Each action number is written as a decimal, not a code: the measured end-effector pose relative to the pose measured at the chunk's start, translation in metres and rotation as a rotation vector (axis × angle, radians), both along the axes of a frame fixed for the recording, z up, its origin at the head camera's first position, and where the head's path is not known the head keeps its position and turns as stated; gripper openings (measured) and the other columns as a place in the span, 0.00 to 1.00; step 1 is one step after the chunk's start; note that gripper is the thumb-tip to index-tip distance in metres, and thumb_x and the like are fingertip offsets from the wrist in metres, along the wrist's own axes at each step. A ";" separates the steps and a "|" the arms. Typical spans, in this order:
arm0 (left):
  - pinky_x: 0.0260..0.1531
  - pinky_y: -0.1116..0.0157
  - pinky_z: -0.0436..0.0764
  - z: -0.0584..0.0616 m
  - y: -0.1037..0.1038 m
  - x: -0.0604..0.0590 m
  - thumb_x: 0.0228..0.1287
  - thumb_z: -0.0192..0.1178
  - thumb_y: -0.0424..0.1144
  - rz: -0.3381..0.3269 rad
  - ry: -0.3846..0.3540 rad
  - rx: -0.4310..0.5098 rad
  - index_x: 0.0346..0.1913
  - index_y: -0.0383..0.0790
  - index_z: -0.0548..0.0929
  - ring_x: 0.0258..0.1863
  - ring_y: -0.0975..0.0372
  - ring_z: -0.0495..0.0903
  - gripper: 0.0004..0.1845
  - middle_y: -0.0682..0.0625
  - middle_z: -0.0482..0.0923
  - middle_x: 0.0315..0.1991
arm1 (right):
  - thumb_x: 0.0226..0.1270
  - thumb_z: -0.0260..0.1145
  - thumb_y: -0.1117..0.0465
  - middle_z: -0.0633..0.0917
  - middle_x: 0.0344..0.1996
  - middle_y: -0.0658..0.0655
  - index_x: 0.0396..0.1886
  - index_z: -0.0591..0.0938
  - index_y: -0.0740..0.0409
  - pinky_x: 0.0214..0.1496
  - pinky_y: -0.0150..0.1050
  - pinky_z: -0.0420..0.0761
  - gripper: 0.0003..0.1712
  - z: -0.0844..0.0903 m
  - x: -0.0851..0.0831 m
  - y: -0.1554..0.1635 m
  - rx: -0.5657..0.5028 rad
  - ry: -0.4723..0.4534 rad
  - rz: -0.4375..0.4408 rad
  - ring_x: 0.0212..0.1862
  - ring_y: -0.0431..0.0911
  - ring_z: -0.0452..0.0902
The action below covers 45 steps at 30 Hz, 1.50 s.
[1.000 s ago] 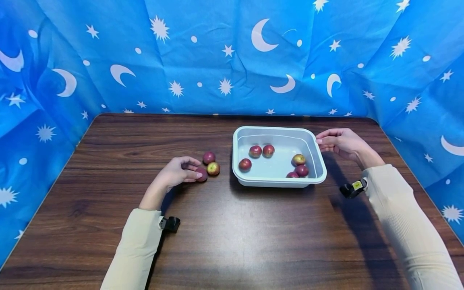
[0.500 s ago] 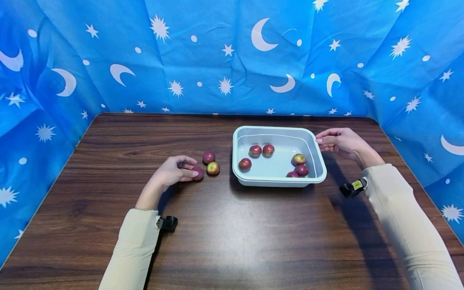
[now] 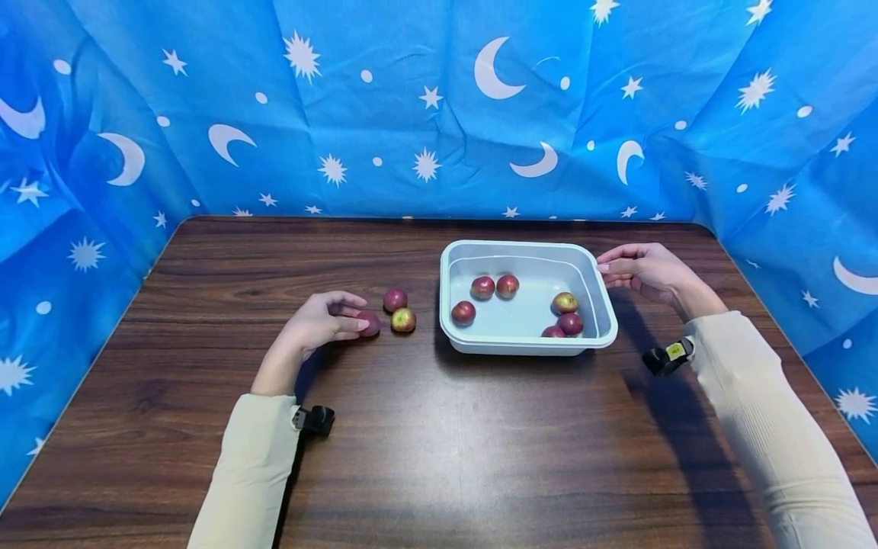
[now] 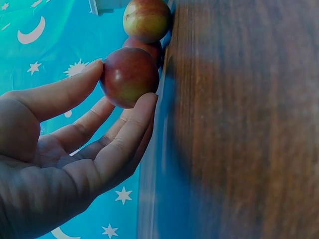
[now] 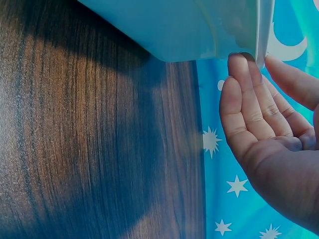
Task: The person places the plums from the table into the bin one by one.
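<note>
My left hand point(image 3: 355, 314) pinches a small dark-red fruit point(image 3: 370, 322) between thumb and fingers, low over the wooden table point(image 3: 425, 450). The left wrist view shows that fruit point(image 4: 129, 77) held at the fingertips point(image 4: 145, 102). Two more fruits, one red point(image 3: 395, 298) and one yellow-red point(image 3: 403, 319), lie just to its right. A pale blue tub point(image 3: 527, 347) right of centre holds several red fruits point(image 3: 483, 287). My right hand point(image 3: 607, 268) grips the tub's far right rim point(image 5: 263, 35), fingers point(image 5: 244, 67) under it and thumb above.
Blue cloth with moons and stars point(image 3: 425, 114) walls in the table at the back and both sides. A small black device sits on each wrist point(image 3: 317, 420). The tub's side wall point(image 5: 164, 30) fills the top of the right wrist view.
My left hand has drawn the pinched fruit a little to the left and back, away from the yellow-red one. The right hand and the tub have not moved.
</note>
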<state>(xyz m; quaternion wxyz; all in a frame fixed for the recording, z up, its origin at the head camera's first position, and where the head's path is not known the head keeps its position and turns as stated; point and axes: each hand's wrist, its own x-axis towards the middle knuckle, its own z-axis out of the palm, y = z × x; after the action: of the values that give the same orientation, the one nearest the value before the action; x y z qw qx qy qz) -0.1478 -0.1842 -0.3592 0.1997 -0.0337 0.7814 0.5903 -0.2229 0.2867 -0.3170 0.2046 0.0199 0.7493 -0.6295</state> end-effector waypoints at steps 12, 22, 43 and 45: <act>0.44 0.61 0.79 0.007 -0.003 -0.007 0.61 0.57 0.28 0.019 0.004 -0.007 0.59 0.27 0.66 0.37 0.60 0.77 0.23 0.35 0.67 0.49 | 0.64 0.60 0.67 0.83 0.30 0.53 0.36 0.81 0.58 0.42 0.39 0.81 0.04 0.000 -0.001 0.001 0.022 0.004 0.009 0.32 0.45 0.81; 0.47 0.57 0.77 0.011 -0.008 -0.011 0.62 0.57 0.29 0.040 0.002 -0.002 0.59 0.28 0.66 0.37 0.60 0.78 0.23 0.36 0.66 0.49 | 0.63 0.61 0.67 0.83 0.29 0.53 0.36 0.81 0.60 0.39 0.37 0.82 0.04 0.000 0.000 0.000 -0.001 -0.006 0.005 0.31 0.44 0.80; 0.49 0.54 0.75 0.029 -0.002 -0.021 0.62 0.56 0.27 0.071 0.040 0.036 0.60 0.26 0.65 0.39 0.58 0.78 0.23 0.36 0.67 0.49 | 0.63 0.60 0.67 0.83 0.30 0.53 0.36 0.81 0.60 0.38 0.36 0.82 0.05 0.000 -0.001 0.000 0.008 -0.004 0.013 0.31 0.45 0.80; 0.50 0.54 0.74 0.031 0.000 -0.022 0.62 0.56 0.27 0.073 0.043 0.044 0.59 0.26 0.65 0.38 0.58 0.78 0.23 0.36 0.66 0.49 | 0.63 0.60 0.67 0.83 0.30 0.53 0.36 0.81 0.60 0.38 0.36 0.82 0.05 0.000 -0.001 0.001 -0.009 -0.008 0.023 0.32 0.45 0.80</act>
<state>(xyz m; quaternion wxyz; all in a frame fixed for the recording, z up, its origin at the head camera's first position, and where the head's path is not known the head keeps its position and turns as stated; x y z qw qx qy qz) -0.1701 -0.1844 -0.3280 0.1617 -0.0452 0.7707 0.6147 -0.2240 0.2877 -0.3171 0.2148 0.0129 0.7459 -0.6303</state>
